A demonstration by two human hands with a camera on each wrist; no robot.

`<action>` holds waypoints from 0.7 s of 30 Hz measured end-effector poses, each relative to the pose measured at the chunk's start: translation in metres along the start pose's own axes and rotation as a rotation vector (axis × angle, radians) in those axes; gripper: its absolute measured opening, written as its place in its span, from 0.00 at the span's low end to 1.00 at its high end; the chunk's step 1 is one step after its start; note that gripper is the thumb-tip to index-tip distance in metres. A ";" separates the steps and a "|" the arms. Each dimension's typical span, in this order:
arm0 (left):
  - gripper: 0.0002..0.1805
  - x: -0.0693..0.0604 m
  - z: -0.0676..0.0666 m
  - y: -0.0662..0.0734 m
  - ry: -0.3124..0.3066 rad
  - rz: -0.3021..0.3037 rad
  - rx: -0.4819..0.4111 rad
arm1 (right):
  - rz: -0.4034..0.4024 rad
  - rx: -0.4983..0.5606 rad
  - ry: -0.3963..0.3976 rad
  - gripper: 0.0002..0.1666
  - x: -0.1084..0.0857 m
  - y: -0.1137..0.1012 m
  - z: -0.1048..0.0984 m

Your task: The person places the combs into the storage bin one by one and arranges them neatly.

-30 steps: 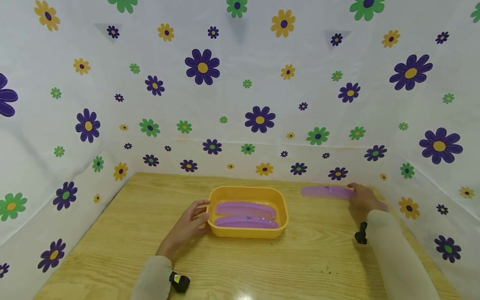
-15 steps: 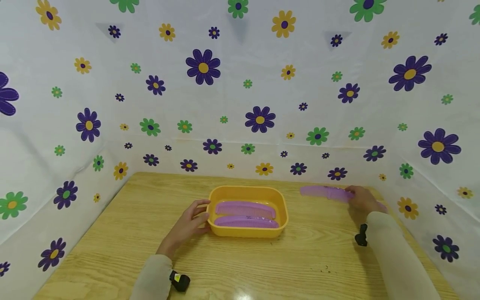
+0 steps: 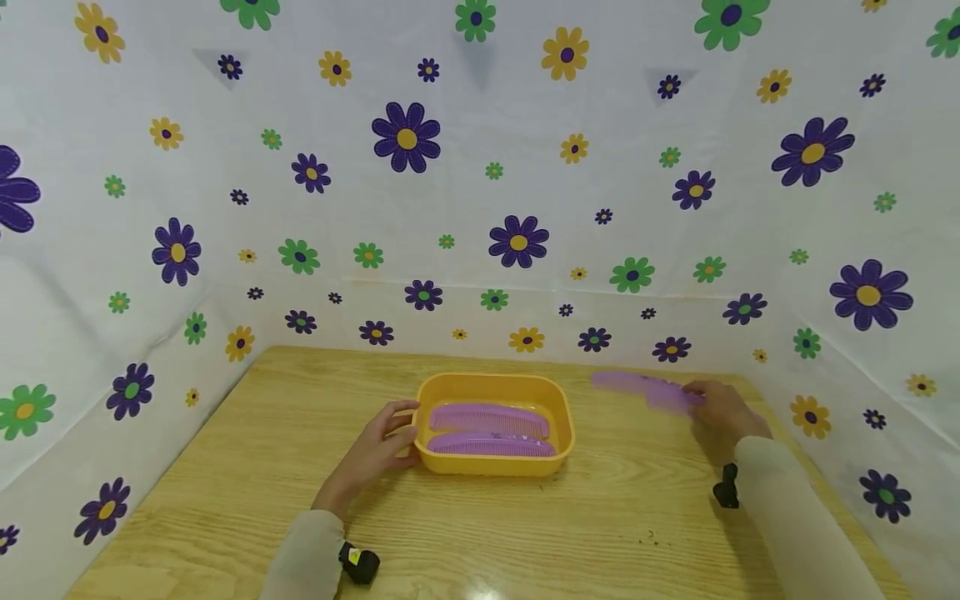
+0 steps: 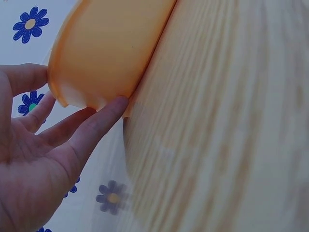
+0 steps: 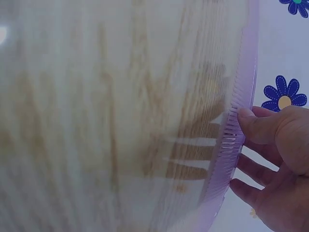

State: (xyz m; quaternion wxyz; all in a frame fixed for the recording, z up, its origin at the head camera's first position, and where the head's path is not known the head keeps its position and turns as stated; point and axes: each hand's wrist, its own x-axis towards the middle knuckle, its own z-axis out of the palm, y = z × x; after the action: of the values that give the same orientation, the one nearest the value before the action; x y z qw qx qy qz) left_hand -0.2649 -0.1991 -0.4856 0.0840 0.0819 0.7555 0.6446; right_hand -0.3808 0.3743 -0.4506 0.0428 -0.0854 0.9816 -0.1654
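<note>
A yellow plastic basin (image 3: 491,467) stands mid-table with two purple combs in it, a rear comb (image 3: 487,412) and a front comb (image 3: 480,439). My left hand (image 3: 375,450) rests against the basin's left end; in the left wrist view its fairly straight fingers (image 4: 96,123) touch the rim and outer wall. At the right back, my right hand (image 3: 722,408) pinches a purple comb (image 3: 671,395) between thumb and fingers; the right wrist view shows the comb's teeth (image 5: 227,145). A step in the purple outline hints at a second overlapping comb, but I cannot tell.
The wood-grain table (image 3: 450,533) carries a few dark specks (image 3: 651,540) at its right front. White flower-print sheeting (image 3: 450,192) encloses the back and both sides. Each wrist wears a black device (image 3: 360,564).
My right hand has drawn slightly towards me, and the purple comb has shifted a little left and tilted. The left hand and basin stay put.
</note>
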 end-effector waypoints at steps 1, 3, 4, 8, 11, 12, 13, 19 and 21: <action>0.26 0.000 0.000 0.000 -0.002 0.000 0.002 | 0.003 0.004 -0.005 0.27 -0.002 -0.001 0.001; 0.26 0.000 0.000 0.000 0.001 -0.001 0.001 | 0.014 0.011 -0.013 0.27 -0.005 -0.003 0.002; 0.26 0.000 0.000 0.000 0.002 -0.003 0.001 | 0.023 0.021 -0.018 0.27 -0.006 -0.004 0.002; 0.26 0.000 0.000 -0.001 0.001 -0.004 0.007 | -0.013 0.016 0.002 0.25 -0.008 -0.004 0.005; 0.26 0.001 0.000 -0.002 -0.007 0.002 0.003 | -0.077 -0.012 0.032 0.21 -0.007 -0.002 0.006; 0.26 0.001 0.000 -0.002 -0.011 0.004 -0.001 | -0.092 -0.020 0.037 0.20 -0.007 -0.002 0.006; 0.26 0.001 0.000 -0.002 -0.013 0.005 -0.003 | -0.114 -0.030 0.041 0.20 -0.006 -0.001 0.007; 0.26 0.001 0.000 -0.002 -0.026 0.012 -0.008 | -0.184 -0.033 0.022 0.17 -0.006 0.000 0.007; 0.26 0.001 0.000 -0.002 -0.021 0.009 -0.011 | -0.156 0.002 -0.022 0.15 -0.008 -0.004 0.004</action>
State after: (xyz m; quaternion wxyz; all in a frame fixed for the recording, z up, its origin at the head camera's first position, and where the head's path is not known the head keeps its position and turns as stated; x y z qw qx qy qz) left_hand -0.2659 -0.1990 -0.4874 0.0895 0.0919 0.7506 0.6482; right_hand -0.3721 0.3702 -0.4530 0.0407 -0.1636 0.9713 -0.1681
